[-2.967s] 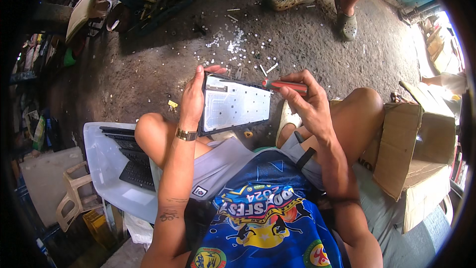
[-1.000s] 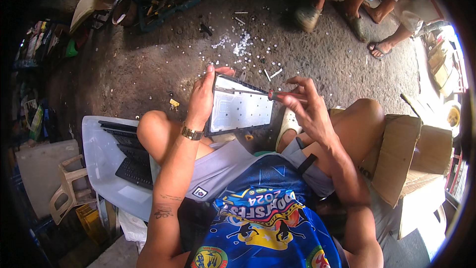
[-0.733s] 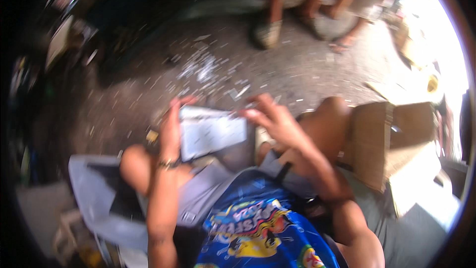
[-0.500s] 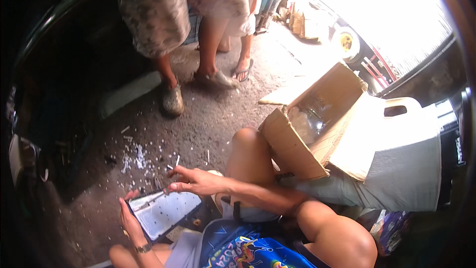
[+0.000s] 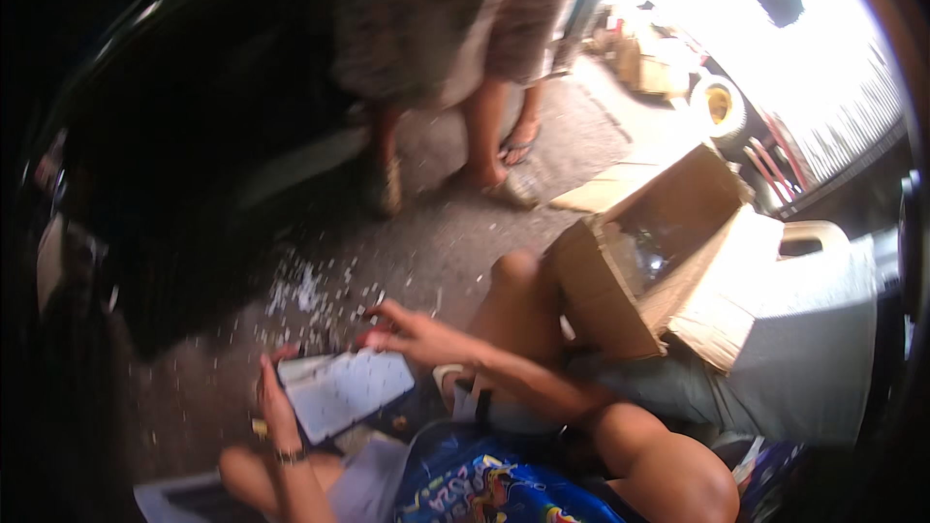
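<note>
A flat rectangular panel (image 5: pixel 354 392) with a pale, speckled face and a dark rim lies tilted low in front of my body. My left hand (image 5: pixel 278 405) grips its left edge, fingers along the side; a band circles that wrist. Over the panel's far right corner, my right hand (image 5: pixel 412 334) has its thumb and fingers bent towards one another. Its fingertips are blurred, and whatever sits between them cannot be made out. Many small white bits (image 5: pixel 305 292) are scattered on the dark floor just beyond the panel.
An open cardboard box (image 5: pixel 605 281) stands by my knee, clear plastic inside. Beside it is a grey sack-like bulk (image 5: pixel 799 349) with a pale handled piece (image 5: pixel 814 234). People's legs (image 5: pixel 481 131) stand ahead. Farther right are a yellow-hubbed wheel (image 5: pixel 718 107) and stacked cardboard (image 5: pixel 654 68).
The whole view has swung left, so everything sits farther right. A thin rod that ran from my right hand across the panel no longer shows clearly. My left hand keeps its hold.
</note>
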The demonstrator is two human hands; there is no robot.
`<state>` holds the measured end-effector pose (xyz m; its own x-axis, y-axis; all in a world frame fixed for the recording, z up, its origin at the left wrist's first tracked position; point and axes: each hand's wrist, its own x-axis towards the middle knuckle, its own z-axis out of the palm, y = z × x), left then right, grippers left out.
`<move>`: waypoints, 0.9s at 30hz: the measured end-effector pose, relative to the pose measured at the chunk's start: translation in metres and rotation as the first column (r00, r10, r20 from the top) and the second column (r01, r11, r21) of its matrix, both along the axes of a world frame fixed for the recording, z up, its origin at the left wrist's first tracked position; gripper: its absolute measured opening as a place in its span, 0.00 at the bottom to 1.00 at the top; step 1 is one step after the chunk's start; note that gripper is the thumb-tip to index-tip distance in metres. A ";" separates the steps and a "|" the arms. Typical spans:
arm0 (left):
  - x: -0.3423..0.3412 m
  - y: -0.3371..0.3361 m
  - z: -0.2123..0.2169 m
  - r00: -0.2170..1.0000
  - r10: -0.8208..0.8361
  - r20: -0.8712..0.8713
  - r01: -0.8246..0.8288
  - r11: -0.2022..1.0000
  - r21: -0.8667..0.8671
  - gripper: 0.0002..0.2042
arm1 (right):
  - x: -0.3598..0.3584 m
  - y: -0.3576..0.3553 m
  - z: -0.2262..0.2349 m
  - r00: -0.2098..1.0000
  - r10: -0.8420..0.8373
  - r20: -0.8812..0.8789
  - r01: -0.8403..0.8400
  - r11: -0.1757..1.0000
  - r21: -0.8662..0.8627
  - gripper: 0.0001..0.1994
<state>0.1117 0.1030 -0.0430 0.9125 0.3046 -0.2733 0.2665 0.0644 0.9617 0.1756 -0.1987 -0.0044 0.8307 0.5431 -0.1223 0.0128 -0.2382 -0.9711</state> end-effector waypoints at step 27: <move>0.000 -0.036 0.028 0.990 -0.126 0.062 0.131 0.987 -0.088 0.29 | 0.006 0.049 0.001 0.958 0.154 0.244 -0.052 0.924 -0.379 0.15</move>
<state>0.1116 0.0673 -0.0150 0.9571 0.1596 -0.2418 0.2240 0.1217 0.9670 0.1818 -0.1495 -0.0037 0.8020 0.5867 -0.1125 0.2996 -0.5579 -0.7739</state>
